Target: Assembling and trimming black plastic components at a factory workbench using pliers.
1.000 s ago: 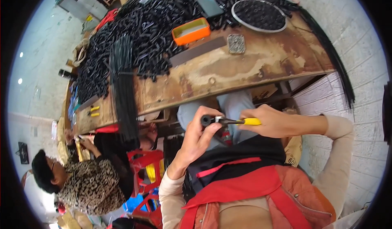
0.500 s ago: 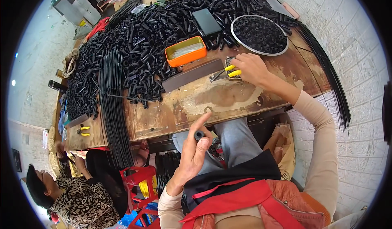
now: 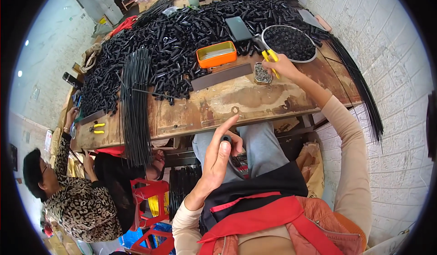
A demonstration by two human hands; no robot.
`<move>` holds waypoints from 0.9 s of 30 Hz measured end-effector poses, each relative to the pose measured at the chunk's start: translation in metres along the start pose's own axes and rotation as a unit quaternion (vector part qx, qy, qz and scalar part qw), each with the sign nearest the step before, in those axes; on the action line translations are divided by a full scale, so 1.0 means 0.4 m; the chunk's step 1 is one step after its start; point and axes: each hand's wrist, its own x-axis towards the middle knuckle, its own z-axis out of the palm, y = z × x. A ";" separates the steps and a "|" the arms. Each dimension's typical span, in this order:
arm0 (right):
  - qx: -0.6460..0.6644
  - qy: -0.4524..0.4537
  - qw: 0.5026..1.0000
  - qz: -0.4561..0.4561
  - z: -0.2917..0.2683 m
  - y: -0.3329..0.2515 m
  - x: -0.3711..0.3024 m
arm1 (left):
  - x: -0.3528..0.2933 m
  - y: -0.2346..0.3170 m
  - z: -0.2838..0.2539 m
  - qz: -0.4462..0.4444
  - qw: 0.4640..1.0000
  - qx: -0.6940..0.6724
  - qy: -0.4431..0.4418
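My left hand (image 3: 214, 164) is closed around a short black tube (image 3: 226, 138), held over my lap with its open end facing up and the index finger stretched out. My right hand (image 3: 284, 67) grips pliers (image 3: 271, 55) with yellow handles, their grey jaws pointing away toward the round tray. Just beside that hand is a small box (image 3: 262, 74) filled with tiny metal pieces.
A large heap of black tubes (image 3: 168, 50) covers the table's far side. Around me are an orange box (image 3: 217, 65) of thin rods, a grey bar (image 3: 221, 76), a phone (image 3: 238, 29), a round tray (image 3: 301, 60) of black parts, and long black rods (image 3: 135, 105). A co-worker (image 3: 82, 200) sits at left.
The pliers have lifted off the small box in my right hand and turned, so their jaws now point away from me. My left hand still holds the tube.
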 end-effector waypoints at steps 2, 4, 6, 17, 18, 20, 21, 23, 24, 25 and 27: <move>0.186 -0.029 0.979 0.073 -0.002 -0.007 -0.015 | -0.021 0.006 -0.002 0.007 1.000 -0.013 0.013; 0.307 -0.042 0.945 0.108 -0.004 -0.007 -0.035 | -0.038 0.014 0.006 0.004 1.000 -0.005 0.014; 0.462 -0.092 0.871 0.142 0.011 -0.010 -0.051 | -0.050 0.020 0.016 0.002 0.999 0.023 0.030; 0.536 -0.171 0.825 0.051 0.248 -0.192 -0.416 | -0.034 0.003 0.060 -0.014 0.998 0.002 0.060; 0.497 -0.173 0.850 0.001 0.259 -0.195 -0.434 | -0.031 0.000 0.062 -0.011 0.998 -0.006 0.066; 0.430 -0.160 0.885 -0.076 0.267 -0.202 -0.459 | -0.027 -0.004 0.063 0.000 0.997 -0.022 0.068; 0.434 -0.164 0.883 -0.071 0.268 -0.204 -0.471 | -0.025 -0.007 0.064 0.017 0.997 -0.041 0.066; 0.376 -0.123 0.910 -0.124 0.267 -0.208 -0.490 | -0.018 -0.013 0.069 0.012 0.996 -0.055 0.072; 0.392 -0.105 0.907 -0.111 0.265 -0.208 -0.502 | -0.014 -0.010 0.073 0.001 0.996 -0.064 0.062; 0.395 -0.108 0.906 -0.109 0.261 -0.212 -0.512 | -0.010 -0.009 0.078 -0.009 0.996 -0.072 0.052; 0.400 -0.095 0.903 -0.124 0.253 -0.227 -0.529 | -0.005 -0.009 0.090 -0.013 0.997 -0.055 0.045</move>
